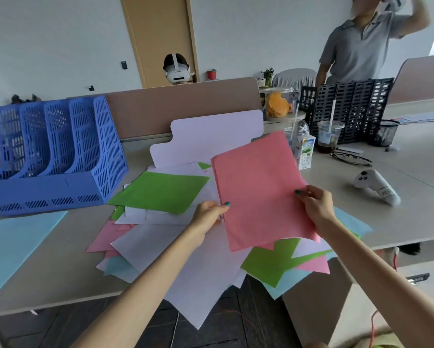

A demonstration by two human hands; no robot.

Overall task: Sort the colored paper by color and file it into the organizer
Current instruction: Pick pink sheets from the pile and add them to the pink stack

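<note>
Pinching the pink paper stack (258, 192) at opposite edges, left hand (208, 214) and right hand (313, 204) hold it right of the blue organizer (57, 156).

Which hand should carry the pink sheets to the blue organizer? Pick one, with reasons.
Left, probably. The left hand pinches the pink sheets at their left edge, the side nearer the blue organizer, which stands at the table's left. The right hand holds the far edge and would have to cross over.
</note>
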